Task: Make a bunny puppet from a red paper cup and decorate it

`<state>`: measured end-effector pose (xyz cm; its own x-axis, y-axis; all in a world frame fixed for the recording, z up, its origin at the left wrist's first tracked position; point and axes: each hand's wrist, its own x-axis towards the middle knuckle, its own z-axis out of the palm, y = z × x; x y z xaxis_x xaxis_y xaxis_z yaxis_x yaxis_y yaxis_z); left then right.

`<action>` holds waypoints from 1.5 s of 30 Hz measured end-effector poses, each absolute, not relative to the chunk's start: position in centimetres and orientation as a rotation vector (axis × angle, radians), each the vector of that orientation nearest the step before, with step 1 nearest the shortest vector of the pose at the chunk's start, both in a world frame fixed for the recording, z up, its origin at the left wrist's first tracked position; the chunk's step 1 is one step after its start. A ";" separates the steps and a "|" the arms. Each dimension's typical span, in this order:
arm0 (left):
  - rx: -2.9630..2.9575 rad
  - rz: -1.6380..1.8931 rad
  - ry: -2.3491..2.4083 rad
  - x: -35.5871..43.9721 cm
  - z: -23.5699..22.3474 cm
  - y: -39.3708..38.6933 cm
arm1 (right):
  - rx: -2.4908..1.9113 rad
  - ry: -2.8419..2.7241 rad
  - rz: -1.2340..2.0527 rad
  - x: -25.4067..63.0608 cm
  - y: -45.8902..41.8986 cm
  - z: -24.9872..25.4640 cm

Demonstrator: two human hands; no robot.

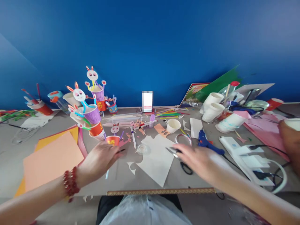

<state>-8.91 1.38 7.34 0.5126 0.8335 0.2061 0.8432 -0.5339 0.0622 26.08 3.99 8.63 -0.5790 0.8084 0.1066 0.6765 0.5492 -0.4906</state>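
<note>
My left hand (100,160), with a red bead bracelet on the wrist, reaches over the grey table (117,175). Its fingers are drawn together, and a thin dark tip pokes out of them that I cannot make out. It is just in front of an orange paper cup with a small bunny (112,139). My right hand (195,158) lies flat with fingers stretched out over black-handled scissors (186,168), whose blades point left onto a cut white paper sheet (157,162). Both hands are slightly blurred.
Stacked purple and orange cups with paper bunnies (90,114) stand at left, beside orange card sheets (51,159). A blue glue gun (205,142), a tape roll (183,138), white cups (173,125), straws and markers lie mid-table. Another person's hand (290,142) is at the right edge.
</note>
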 end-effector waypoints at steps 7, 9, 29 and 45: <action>-2.653 0.017 -1.341 -3.5 4.5 9.0 | -1.281 -2.383 0.860 22.7 6.1 6.8; -2.666 0.050 -1.381 -3.2 3.0 11.4 | -1.273 -2.273 1.020 23.1 6.3 6.0; -2.628 -0.486 -1.925 -1.9 -2.6 3.7 | -0.899 -1.374 1.779 22.0 5.1 -1.0; -2.641 -0.389 -1.934 -1.5 -3.8 5.0 | -1.107 -2.119 1.061 17.1 9.6 -1.6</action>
